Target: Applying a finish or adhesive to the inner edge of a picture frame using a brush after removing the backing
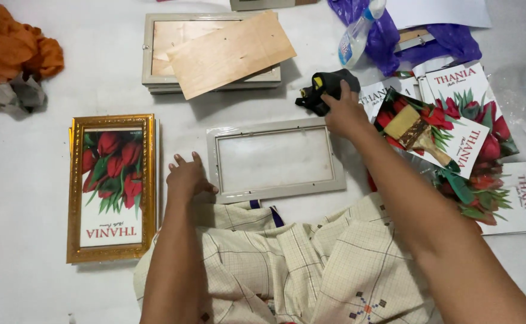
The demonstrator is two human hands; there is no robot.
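- Empty frame (275,159) lies between the hands.
- Left hand (186,179) touches its left edge.
- Right hand (346,113) rests on cloth (323,87) behind its right corner.
- Brush (416,132) lies on prints (473,144), right.

Glossy glass in grey frame (275,159)

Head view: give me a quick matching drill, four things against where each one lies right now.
Things:
1. grey frame
2. paintbrush
3. plywood board
4. black cloth

Places:
A. on the flower prints at the right
B. under the right hand
C. lying askew on the stacked frames at the top
D. flat in the middle, the left hand at its left edge

Pairs: 1-D, 2-A, 3-C, 4-B
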